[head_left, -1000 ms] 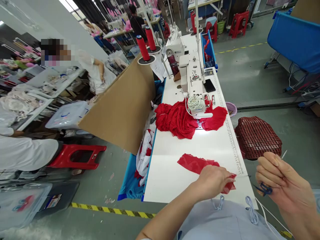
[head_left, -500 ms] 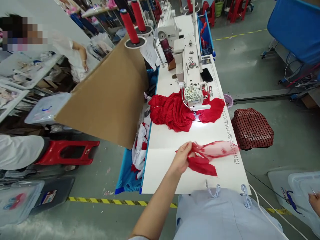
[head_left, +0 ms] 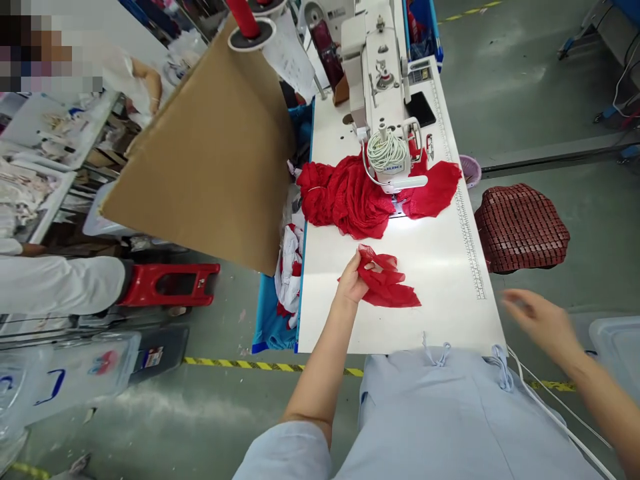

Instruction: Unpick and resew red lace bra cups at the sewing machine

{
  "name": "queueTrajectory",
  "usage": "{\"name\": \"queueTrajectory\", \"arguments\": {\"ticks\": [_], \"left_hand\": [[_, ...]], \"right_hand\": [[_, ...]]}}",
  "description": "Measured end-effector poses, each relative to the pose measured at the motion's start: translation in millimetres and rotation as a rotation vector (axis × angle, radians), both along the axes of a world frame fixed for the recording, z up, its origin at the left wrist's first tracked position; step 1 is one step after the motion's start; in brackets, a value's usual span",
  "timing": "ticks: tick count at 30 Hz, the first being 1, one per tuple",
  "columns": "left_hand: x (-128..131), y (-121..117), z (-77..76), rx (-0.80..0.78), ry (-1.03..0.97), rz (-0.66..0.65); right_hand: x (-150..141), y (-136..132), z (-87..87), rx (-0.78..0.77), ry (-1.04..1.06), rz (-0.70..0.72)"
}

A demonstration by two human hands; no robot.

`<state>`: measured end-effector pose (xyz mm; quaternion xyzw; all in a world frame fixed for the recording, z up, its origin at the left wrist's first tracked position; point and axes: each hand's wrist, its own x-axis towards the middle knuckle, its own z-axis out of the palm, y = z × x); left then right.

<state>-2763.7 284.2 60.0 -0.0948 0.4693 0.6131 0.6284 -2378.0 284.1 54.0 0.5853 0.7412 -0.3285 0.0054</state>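
My left hand [head_left: 354, 281] is closed on a piece of sheer red fabric [head_left: 390, 287] over the front part of the white sewing table [head_left: 360, 333]. The cloth hangs bunched from the fingers, its lower end spread on the tabletop. Off the table's right edge, my right hand [head_left: 543, 327] is in the air, its fingers blurred and partly curled; whether anything is in them I cannot make out. Farther back, a gathered heap of red fabric [head_left: 345, 197] lies beside the sewing machine [head_left: 383, 87], and a flat red piece [head_left: 435, 190] sits at its right.
A large cardboard sheet [head_left: 210, 167] stands left of the table, above a blue bin [head_left: 270, 320] with white and red cloth. A phone [head_left: 421, 109] lies by the machine. The woven-covered seat [head_left: 523, 227] is at right. A co-worker's leg rests near a red stool [head_left: 170, 283].
My right hand has come from the right edge toward the table. My left hand has moved slightly up and left, and the sheer strip that stretched rightward is now bunched near it. The view has shifted.
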Motion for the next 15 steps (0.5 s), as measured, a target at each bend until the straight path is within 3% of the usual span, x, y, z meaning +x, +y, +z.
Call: {"name": "queueTrajectory", "arguments": {"ticks": [2, 4, 7, 10, 12, 15], "left_hand": [[-2, -5, -15.5, -0.019, -0.004, -0.002], [-2, -11, -27.5, -0.017, -0.003, 0.003], [0, -19, -37.4, 0.011, 0.004, 0.031], [1, -22, -40.8, 0.043, 0.007, 0.063], [0, -22, -41.6, 0.056, 0.002, 0.083], [-2, -20, -42.2, 0.057, -0.013, 0.118]], "right_hand": [[-72, 7, 3.9, -0.060, 0.062, 0.179], [-128, 2, -4.9, -0.087, 0.060, 0.297], [-166, -8, -26.1, -0.051, 0.008, 0.351], [-140, -5, -35.1, 0.053, -0.018, 0.270], [-91, 0, -31.1, 0.150, -0.040, 0.133], [5, -3, -17.4, 0.319, -0.085, -0.175]]}}
